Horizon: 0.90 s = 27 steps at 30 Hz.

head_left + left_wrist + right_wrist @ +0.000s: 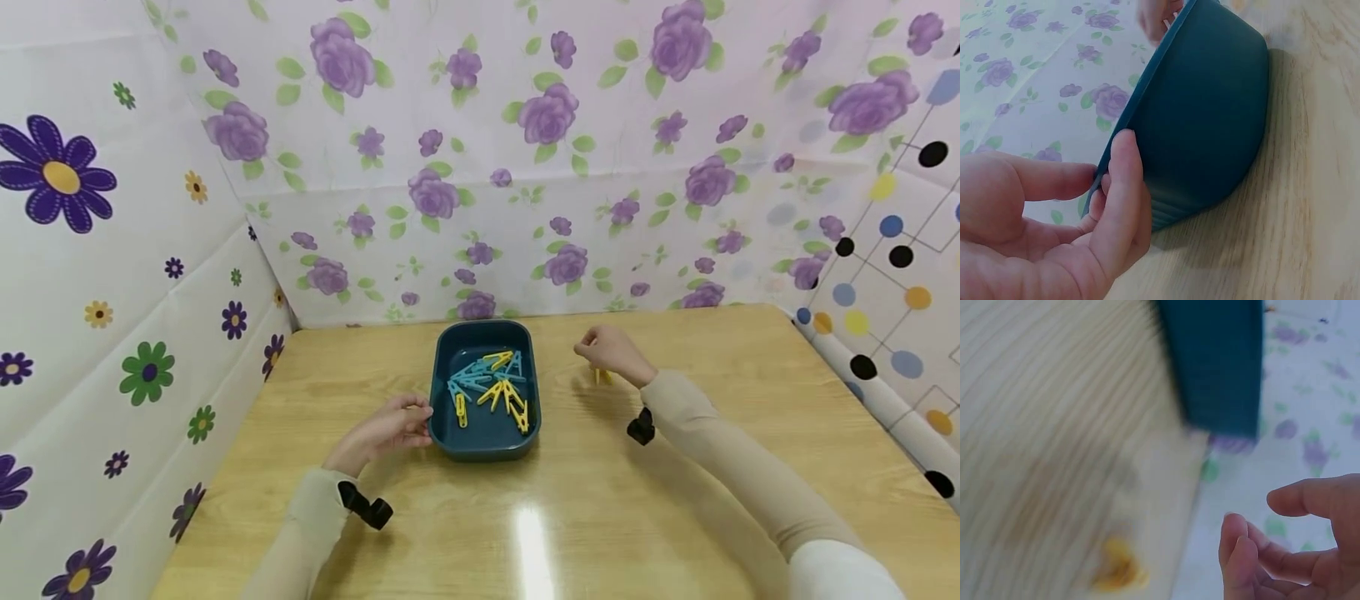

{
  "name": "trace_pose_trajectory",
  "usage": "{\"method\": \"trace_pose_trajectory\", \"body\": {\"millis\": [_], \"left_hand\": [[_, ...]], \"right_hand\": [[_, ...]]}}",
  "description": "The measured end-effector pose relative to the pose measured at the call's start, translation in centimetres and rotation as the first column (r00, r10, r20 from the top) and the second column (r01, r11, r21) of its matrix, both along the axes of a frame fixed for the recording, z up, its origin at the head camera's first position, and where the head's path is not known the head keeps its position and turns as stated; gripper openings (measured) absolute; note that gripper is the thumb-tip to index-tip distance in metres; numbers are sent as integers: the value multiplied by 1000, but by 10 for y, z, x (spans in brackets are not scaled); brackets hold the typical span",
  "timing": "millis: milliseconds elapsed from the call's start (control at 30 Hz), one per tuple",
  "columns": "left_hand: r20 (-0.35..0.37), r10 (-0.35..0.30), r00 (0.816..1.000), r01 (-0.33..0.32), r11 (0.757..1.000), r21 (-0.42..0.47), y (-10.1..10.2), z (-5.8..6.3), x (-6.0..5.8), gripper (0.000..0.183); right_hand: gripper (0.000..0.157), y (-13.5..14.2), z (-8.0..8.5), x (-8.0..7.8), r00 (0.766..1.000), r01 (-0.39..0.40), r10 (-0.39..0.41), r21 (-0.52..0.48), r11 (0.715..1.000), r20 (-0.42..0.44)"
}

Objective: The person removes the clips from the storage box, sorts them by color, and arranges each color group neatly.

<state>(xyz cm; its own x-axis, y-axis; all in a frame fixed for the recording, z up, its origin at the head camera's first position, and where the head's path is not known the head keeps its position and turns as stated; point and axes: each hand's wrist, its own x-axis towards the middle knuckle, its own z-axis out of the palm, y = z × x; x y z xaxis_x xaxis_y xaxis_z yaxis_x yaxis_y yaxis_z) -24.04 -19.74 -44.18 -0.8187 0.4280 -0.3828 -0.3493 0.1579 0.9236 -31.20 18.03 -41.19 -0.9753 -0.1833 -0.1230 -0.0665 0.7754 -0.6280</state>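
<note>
From where I stand, everything is easiest to place by the dark blue tub [487,455] on the wooden table [637,517]. Its long side runs away from the person, toward the flowered cloth [510,250] behind it. Blue clips [472,381] and yellow clips [461,411] lie jumbled inside. At the tub's left side, toward its near end, the left hand [388,429] has the rim pinched, thumb on one face and fingers on the other. Off the tub's right side, clear of its wall, one more patch of yellow [602,376] sits on the table, most likely another clip, just below the right hand [615,350]. That is the relation I'd say matters most: the stray yellow piece is to the right of the tub, well apart from the left hand and much nearer the right. Two prongs seem to point toward the person, but the hand covers the rest and the right wrist's view blurs it, so I can't be sure of its long axis (nor swear it's a single clip). The right hand itself looks empty from that wrist, its fingers bent loosely and the thumb standing off from them with a visible gap. The yellow piece shows apart from those fingertips, against the wood, with the tub's end wall beyond.
</note>
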Motion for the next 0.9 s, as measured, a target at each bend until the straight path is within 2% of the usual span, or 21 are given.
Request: {"method": "trace_pose_trajectory", "body": {"millis": [167,300,633,733,900], "left_hand": [[3,54,999,-54,998,-30,3,6,-2,21],[-4,61,998,-61,997,-39,4,5,-1,24],[21,26,999,-26,999,-19,0,2,1,10],[28,32,999,-31,999,-20,-1,3,0,11],[24,34,999,-34,999,-12,0,2,-1,12]], "right_hand": [[29,-28,23,-6,999,-24,26,-68,997,28],[25,-46,36,-9,996,-34,43,-126,991,75],[25,-85,43,-13,982,-73,104,-189,979,159],[25,-100,45,-13,970,-110,151,-208,972,192],[24,-120,44,-13,936,-165,241,-284,945,259]]}}
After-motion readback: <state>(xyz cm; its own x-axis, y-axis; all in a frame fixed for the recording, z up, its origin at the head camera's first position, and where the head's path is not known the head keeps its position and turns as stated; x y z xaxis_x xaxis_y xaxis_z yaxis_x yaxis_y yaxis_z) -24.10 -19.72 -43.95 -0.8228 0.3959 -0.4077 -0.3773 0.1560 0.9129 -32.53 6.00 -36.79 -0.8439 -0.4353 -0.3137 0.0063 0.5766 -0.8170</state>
